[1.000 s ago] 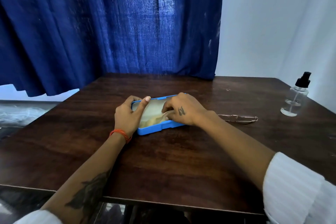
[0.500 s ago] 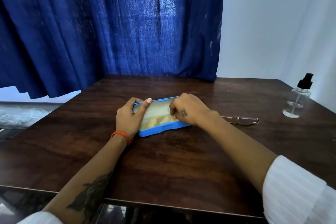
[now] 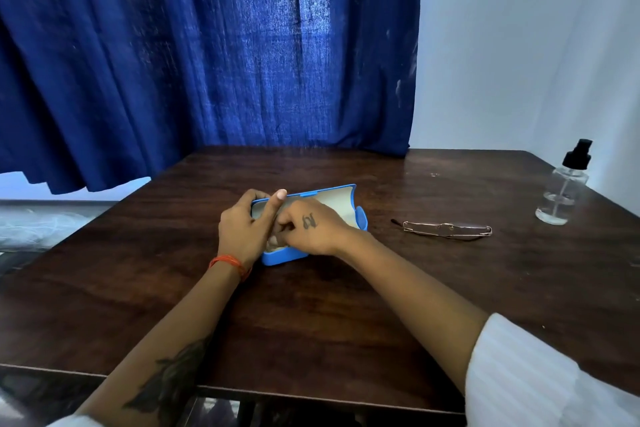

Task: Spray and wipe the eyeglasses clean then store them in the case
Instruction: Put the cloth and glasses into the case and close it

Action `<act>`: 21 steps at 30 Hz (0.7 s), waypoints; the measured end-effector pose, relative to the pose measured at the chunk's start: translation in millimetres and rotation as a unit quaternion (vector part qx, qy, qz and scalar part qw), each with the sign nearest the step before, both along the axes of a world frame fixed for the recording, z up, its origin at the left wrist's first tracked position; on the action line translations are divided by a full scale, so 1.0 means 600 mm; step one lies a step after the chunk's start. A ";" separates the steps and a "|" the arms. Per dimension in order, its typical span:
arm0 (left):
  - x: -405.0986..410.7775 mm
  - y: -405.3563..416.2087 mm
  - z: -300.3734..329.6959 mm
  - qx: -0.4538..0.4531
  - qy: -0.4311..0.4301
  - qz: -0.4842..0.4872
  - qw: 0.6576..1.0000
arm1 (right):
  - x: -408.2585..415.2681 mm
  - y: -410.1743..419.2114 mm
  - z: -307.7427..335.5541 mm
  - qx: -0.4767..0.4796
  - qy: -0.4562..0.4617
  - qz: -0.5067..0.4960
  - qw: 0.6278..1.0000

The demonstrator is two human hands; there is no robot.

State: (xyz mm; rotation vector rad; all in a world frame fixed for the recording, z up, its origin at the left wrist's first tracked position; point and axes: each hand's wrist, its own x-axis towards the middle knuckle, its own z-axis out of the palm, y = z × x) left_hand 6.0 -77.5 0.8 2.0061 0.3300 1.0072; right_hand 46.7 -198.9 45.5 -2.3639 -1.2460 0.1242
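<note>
A blue eyeglass case (image 3: pixel 284 256) lies open in the middle of the dark wooden table (image 3: pixel 311 329), its pale-lined lid raised at the back. My left hand (image 3: pixel 242 232) grips the case's left end, thumb stretched up along the lid's rim. My right hand (image 3: pixel 313 229) reaches into the case with fingers curled, pinching a cream cloth (image 3: pixel 274 245) that is mostly hidden under them. The folded thin-framed eyeglasses (image 3: pixel 446 229) lie on the table to the right of the case, touched by neither hand.
A clear spray bottle (image 3: pixel 561 194) with a black pump top stands near the table's right edge. A blue curtain (image 3: pixel 207 62) hangs behind the table's far edge, with a white wall to its right. The table's near edge runs just below my forearms.
My right hand has slid leftward inside the case toward my left hand, uncovering the lid's right part. The left hand keeps its grip. Eyeglasses and bottle have not moved.
</note>
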 end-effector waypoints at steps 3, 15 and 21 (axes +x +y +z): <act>0.000 0.000 -0.001 -0.007 -0.001 -0.008 1.000 | -0.001 -0.004 -0.008 0.005 -0.002 -0.003 1.000; -0.001 -0.003 0.001 0.023 0.009 0.009 1.000 | 0.000 -0.113 -0.044 -0.106 -0.202 0.023 0.973; -0.005 -0.007 0.002 0.057 -0.003 0.017 0.998 | -0.004 -0.120 -0.044 -0.129 -0.191 0.033 0.973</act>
